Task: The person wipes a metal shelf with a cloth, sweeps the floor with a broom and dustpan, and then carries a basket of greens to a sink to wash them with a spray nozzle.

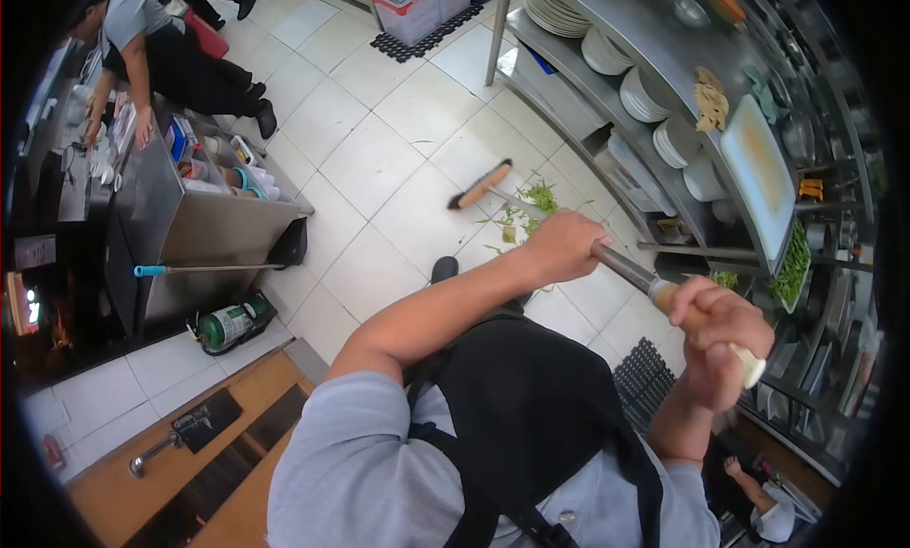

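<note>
Both my hands grip one long broom (624, 264). My left hand (567, 246) is closed around the middle of its handle. Higher up, close to the pale end cap, my right hand (722, 335) wraps the handle. The handle slants down and away to the broom head (483, 183), which has an orange-brown block and dark bristles and rests on the floor. Just right of the head, green leafy scraps (542, 197) lie scattered on the tiles. Part of the handle is hidden behind my left hand.
A steel shelf unit (607, 102) with stacked plates stands at right, a white cutting board (758, 173) on its edge. At left are a steel counter (204, 235), a long-handled dustpan (292, 245) and a green extinguisher (226, 328). A co-worker (142, 27) leans over the counter.
</note>
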Available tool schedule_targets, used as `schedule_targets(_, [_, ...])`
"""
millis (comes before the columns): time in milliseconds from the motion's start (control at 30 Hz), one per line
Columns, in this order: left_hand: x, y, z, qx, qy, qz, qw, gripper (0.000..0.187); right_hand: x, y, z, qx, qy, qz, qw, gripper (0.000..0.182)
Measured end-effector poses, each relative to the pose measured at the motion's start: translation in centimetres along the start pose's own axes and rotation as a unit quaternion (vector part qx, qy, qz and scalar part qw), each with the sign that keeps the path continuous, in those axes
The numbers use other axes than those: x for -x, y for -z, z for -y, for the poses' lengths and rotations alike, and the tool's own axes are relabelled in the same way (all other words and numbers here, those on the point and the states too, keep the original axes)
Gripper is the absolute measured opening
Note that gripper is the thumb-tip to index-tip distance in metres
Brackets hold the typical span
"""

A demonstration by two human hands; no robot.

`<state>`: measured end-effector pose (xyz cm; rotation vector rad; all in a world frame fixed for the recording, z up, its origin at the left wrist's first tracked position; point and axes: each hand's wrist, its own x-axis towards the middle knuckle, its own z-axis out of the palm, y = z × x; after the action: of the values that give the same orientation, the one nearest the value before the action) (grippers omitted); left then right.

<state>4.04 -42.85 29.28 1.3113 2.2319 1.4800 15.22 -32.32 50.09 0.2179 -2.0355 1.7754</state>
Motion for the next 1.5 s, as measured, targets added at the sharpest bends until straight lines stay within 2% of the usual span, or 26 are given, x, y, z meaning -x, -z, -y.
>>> schedule_targets(100, [1.6,6.2,2.5,-0.076,0.008,0.020,0.997,0.010,-1.8,-4.1,-0.8,-0.010,-0.004,0.006,1.000,0.024])
schedule_targets(167, [3.3,10.2,6.4,-0.118,0.061,-0.030,0.991,0.021,-3.8,-7.2,-3.4,0.089,-0.078,0.056,0.991,0.019])
schedule_targets(200, [4.2,11.7,9.5,-0.115,0.068,-0.093,0.987,0.016,-5.1,-9.2,-5.5,0.138,-0.110,0.081,0.981,0.016])
schedule_targets(233, [5.6,13.2,13.3,-0.141,0.067,-0.139,0.978,0.020,-6.1,-11.6,-9.0,0.054,-0.026,0.115,0.992,0.015])
schedule_targets(267, [6.7,15.1,16.1,-0.145,0.106,-0.139,0.974,0.015,-7.4,-14.1,-11.5,0.034,-0.040,0.147,0.988,0.019])
schedule_targets(300, [7.1,17.2,17.0,-0.141,0.208,-0.108,0.962,0.006,-8.8,-16.3,-13.9,0.051,-0.030,0.194,0.979,0.017])
schedule_targets(333, [8.4,17.6,21.4,-0.138,0.251,-0.103,0.953,0.006,-9.4,-18.7,-16.6,0.024,-0.026,0.200,0.979,0.017])
schedule_targets(367, [8.3,17.9,21.3,-0.138,0.252,-0.105,0.952,0.006,-10.0,-20.2,-17.5,-0.003,-0.021,0.207,0.978,0.017])
schedule_targets(433, [7.6,18.3,21.0,-0.117,0.335,-0.074,0.932,0.008,-11.3,-18.1,-16.6,0.027,-0.041,0.218,0.975,0.018])
schedule_targets(467, [6.5,16.0,19.8,-0.152,0.236,-0.114,0.953,0.008,-11.9,-16.5,-15.4,0.056,-0.069,0.234,0.968,0.020])
schedule_targets(533, [4.2,13.5,14.0,-0.126,0.273,-0.102,0.948,0.008,-12.2,-12.1,-14.1,0.064,-0.088,0.249,0.962,0.026])
schedule_targets(567, [3.5,10.7,13.7,-0.097,0.249,-0.133,0.954,0.007,-12.4,-10.0,-12.5,0.109,-0.071,0.263,0.956,0.026])
schedule_targets(633, [1.9,5.7,11.5,-0.020,0.218,-0.155,0.963,0.007,-11.8,-6.5,-10.3,0.068,-0.084,0.236,0.966,0.020])
schedule_targets(800, [-1.2,-0.9,4.0,0.062,0.201,-0.036,0.977,0.011,-9.0,1.8,-5.4,0.069,-0.126,0.252,0.957,0.018])
schedule_targets(833, [-1.9,-1.2,2.5,0.071,0.203,0.018,0.976,0.014,-8.1,3.1,-4.3,0.048,-0.128,0.224,0.965,0.017])
schedule_targets(900, [-2.8,-1.7,0.3,0.063,0.166,0.029,0.984,0.016,-7.3,5.1,-2.1,0.029,-0.128,0.191,0.973,0.017])
schedule_targets(967, [-3.3,-1.8,-1.1,0.061,0.128,0.046,0.989,0.019,-6.8,5.9,0.3,-0.020,-0.065,0.144,0.987,0.018])
schedule_targets(1033, [-4.2,0.1,-0.9,0.013,0.079,0.008,0.997,0.022,-6.9,6.5,-0.1,-0.018,-0.035,0.129,0.991,0.018])
schedule_targets(1133, [-5.6,2.7,4.8,-0.082,0.101,-0.052,0.990,0.010,-8.0,5.7,-6.2,0.079,-0.090,0.113,0.986,0.014])
schedule_targets(1167, [-5.8,3.4,8.0,-0.087,0.140,-0.056,0.985,0.007,-8.7,4.8,-9.2,0.116,-0.094,0.127,0.981,0.015])
schedule_targets(1200, [-6.0,4.1,10.9,-0.108,0.195,-0.047,0.974,0.007,-8.9,3.3,-12.9,0.074,-0.039,0.107,0.991,0.016])
schedule_targets(1233, [-5.9,4.6,13.3,-0.126,0.237,-0.038,0.963,0.007,-9.2,2.3,-16.4,0.051,-0.040,0.150,0.987,0.016])
schedule_targets(1300, [-5.4,3.3,17.1,-0.146,0.273,-0.024,0.951,0.008,-8.2,-0.5,-20.7,0.005,0.017,0.098,0.995,0.014])
schedule_targets(1333, [-5.1,2.0,19.2,-0.130,0.257,-0.028,0.957,0.008,-8.1,0.3,-20.4,0.008,0.017,0.094,0.995,0.014])
schedule_targets(1400, [-5.5,0.3,17.6,-0.112,0.237,-0.014,0.965,0.012,-7.4,2.5,-18.3,0.075,-0.129,0.129,0.980,0.017])
schedule_targets(1500, [-6.2,-5.4,12.9,-0.063,0.178,-0.006,0.982,0.010,-5.2,8.3,-14.5,0.117,-0.133,0.125,0.976,0.022])
